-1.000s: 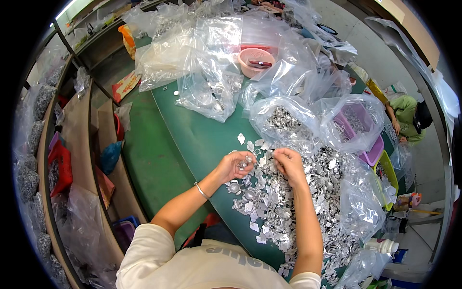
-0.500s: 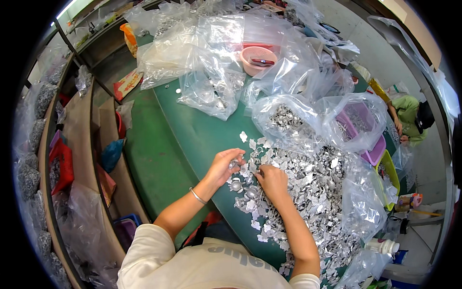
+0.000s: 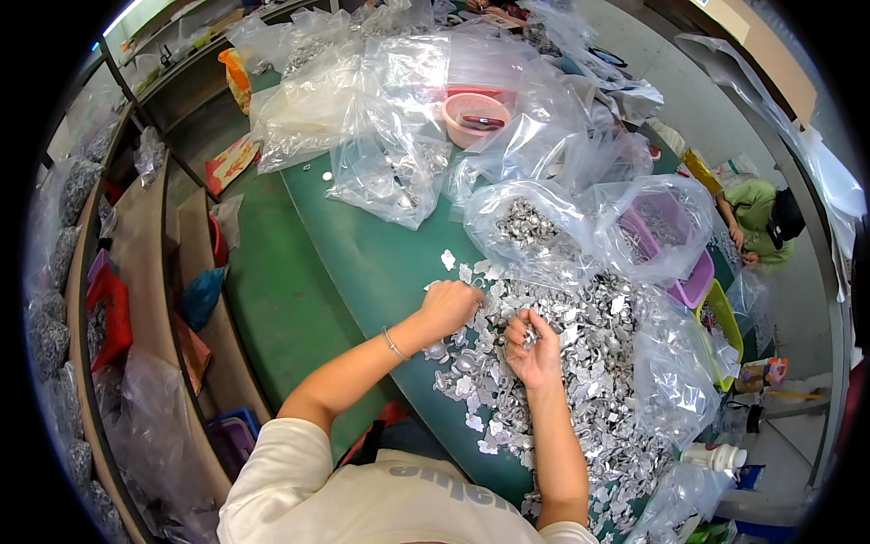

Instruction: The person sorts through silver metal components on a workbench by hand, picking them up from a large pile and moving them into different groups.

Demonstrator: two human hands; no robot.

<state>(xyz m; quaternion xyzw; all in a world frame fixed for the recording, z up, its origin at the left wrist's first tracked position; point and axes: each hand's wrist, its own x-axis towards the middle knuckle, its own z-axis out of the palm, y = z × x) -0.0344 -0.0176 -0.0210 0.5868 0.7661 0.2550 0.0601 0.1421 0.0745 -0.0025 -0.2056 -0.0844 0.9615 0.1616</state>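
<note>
A broad heap of small flat silver metal pieces [image 3: 589,363] covers the green-topped table [image 3: 340,245] in front of me. At the heap's left edge is my left hand [image 3: 450,306], back upward, its fingers curled down and closed among the pieces. What those fingers pinch is hidden. My right hand [image 3: 535,352] is turned palm up over the heap, with its fingers bent round some small silver metal pieces [image 3: 529,335]. A few rounded silver parts [image 3: 464,361] lie just below my left hand.
Beyond the heap stand an open plastic bag [image 3: 530,222] of silver parts, a purple basket [image 3: 693,276] and a green basket [image 3: 725,317]. A pink bowl [image 3: 467,134] sits farther back among clear bags. Shelves [image 3: 145,263] line the left. A person in green [image 3: 757,213] works at the right.
My left hand has turned over from palm-side up to knuckles up and moved slightly right. My right hand has lifted from the heap and rolled palm up, showing pieces in its fingers.
</note>
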